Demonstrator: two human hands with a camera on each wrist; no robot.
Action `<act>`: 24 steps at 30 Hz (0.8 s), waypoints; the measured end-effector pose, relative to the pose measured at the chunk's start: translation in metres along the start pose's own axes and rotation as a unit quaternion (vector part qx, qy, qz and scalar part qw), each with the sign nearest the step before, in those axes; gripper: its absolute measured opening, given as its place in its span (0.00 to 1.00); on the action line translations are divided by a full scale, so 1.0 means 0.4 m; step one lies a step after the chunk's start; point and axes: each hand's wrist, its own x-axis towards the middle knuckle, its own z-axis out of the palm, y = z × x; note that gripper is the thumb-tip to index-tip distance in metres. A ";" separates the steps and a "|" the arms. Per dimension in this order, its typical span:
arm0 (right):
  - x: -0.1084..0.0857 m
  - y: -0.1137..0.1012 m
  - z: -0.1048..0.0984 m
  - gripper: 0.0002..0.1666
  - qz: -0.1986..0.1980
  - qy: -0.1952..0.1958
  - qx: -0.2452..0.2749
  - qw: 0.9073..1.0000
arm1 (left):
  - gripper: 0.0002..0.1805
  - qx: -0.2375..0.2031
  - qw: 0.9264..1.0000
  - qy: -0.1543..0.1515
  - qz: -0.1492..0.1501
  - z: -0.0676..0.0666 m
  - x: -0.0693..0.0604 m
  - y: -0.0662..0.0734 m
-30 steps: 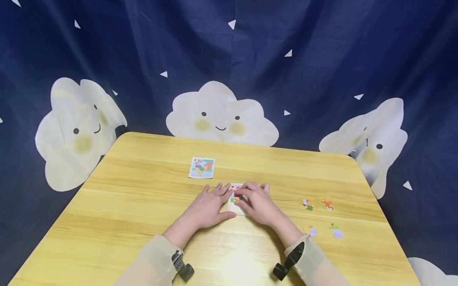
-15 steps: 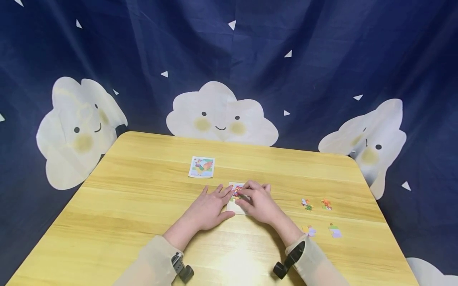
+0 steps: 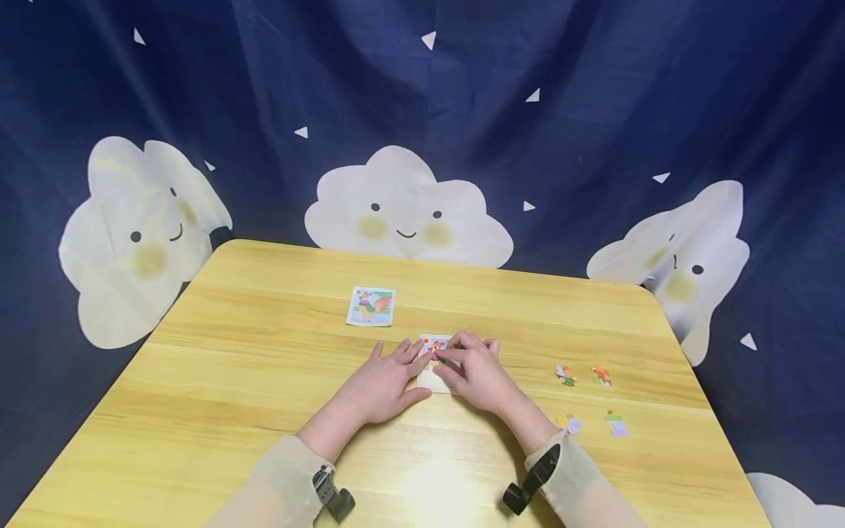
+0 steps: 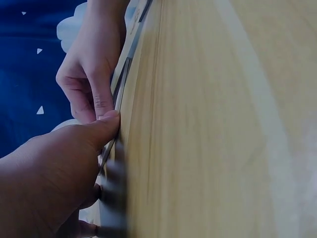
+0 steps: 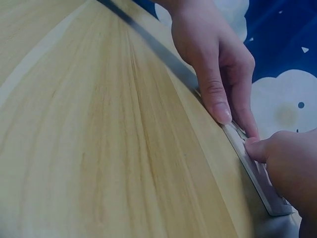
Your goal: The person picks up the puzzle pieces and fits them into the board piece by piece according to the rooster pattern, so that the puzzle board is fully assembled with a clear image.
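My left hand (image 3: 381, 383) lies with fingers spread along the left side of a small white puzzle board (image 3: 433, 381), its thumb at the near left corner. Across the board's right side reaches my right hand (image 3: 477, 372), bent thumb and index finger pinching a colourful puzzle piece (image 3: 435, 350) on the board's upper part. That hand hides part of the board. In the left wrist view, my left thumb (image 4: 106, 126) is at the board's edge beside my right hand (image 4: 91, 64). The right wrist view shows the board (image 5: 257, 183) side-on between both hands.
A picture card (image 3: 370, 306) of a colourful bird lies beyond my left hand. Right of my right hand are several loose puzzle pieces, among them an orange one (image 3: 601, 375) and a green and lilac one (image 3: 617, 424). A dark blue curtain (image 3: 422, 88) hangs behind the table.
The fingertips of my right hand have shifted slightly on the board, and more of the red part of the picture shows beside them. My left hand stays at the board's left edge.
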 end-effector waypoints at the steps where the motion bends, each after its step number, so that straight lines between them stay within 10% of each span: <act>1: 0.000 0.000 0.000 0.18 -0.001 0.002 -0.001 1.000 | 0.39 0.001 1.000 0.000 0.000 0.000 0.000 0.001; 24: -0.001 0.000 -0.005 0.16 -0.011 0.008 0.027 1.000 | 0.41 -0.032 0.999 -0.009 -0.006 -0.010 0.007 -0.002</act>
